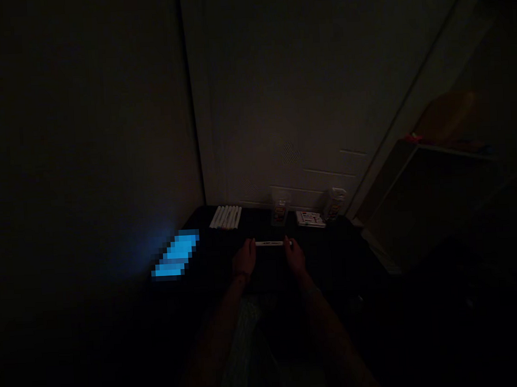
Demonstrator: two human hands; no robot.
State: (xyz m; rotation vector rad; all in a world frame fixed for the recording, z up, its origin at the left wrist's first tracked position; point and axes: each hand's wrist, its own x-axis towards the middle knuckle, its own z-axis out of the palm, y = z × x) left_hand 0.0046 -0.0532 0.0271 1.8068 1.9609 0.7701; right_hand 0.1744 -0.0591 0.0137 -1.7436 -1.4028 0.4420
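Note:
A white marker [269,244] with dark print along its side lies crosswise between my hands. My left hand [244,259] pinches its left end, and my right hand [295,255] is closed on its right end. Beyond my left hand, a row of several white markers [225,217] lies side by side on the dark table [263,280]. Past my right hand sits a flat pack or stack with a printed white face [310,218]; the dim light hides its details.
Two clear containers with printed labels stand at the back, one in the middle [280,211] and one at the right [335,202]. A glowing blue, pixelated screen [176,255] lies at the left. The wall [253,101] rises behind the table; a cabinet [418,191] stands to the right.

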